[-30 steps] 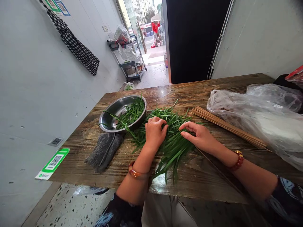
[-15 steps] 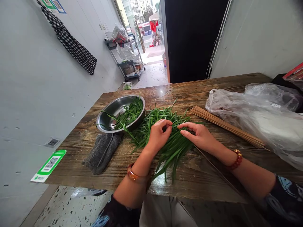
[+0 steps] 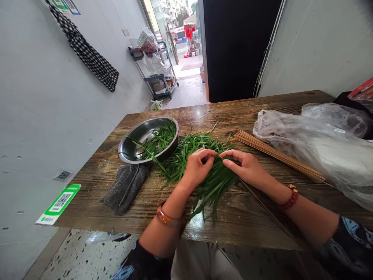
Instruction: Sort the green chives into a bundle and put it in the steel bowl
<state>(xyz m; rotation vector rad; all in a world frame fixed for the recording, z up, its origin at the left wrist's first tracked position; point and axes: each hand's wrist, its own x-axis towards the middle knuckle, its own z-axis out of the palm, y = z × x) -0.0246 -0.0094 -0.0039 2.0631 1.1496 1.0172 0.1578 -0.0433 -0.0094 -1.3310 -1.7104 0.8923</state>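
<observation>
A loose heap of long green garlic chives [image 3: 214, 190] lies on the wooden table in front of me. Over its middle, my left hand [image 3: 198, 165] is closed in a pinch, thumb against forefinger; whatever is between the tips is too small to make out. Facing it from the right, my right hand [image 3: 243, 166] is closed on a thin bamboo skewer [image 3: 262, 203]. The skewer's tip shows by the right fingertips, close to the left ones, and its shaft runs under the hand toward the lower right. Some leaves are hidden beneath both hands.
A steel bowl [image 3: 128, 153] with cut chives stands left of the heap, a grey cloth [image 3: 125, 190] before it. To the right lie a bundle of bamboo skewers [image 3: 279, 155] and clear plastic bags [image 3: 329, 136]. A payment-code card [image 3: 60, 204] sits at the table's left edge.
My left hand has shifted slightly to the right, bringing its fingertips closer to the skewer's tip. The right hand has barely moved.
</observation>
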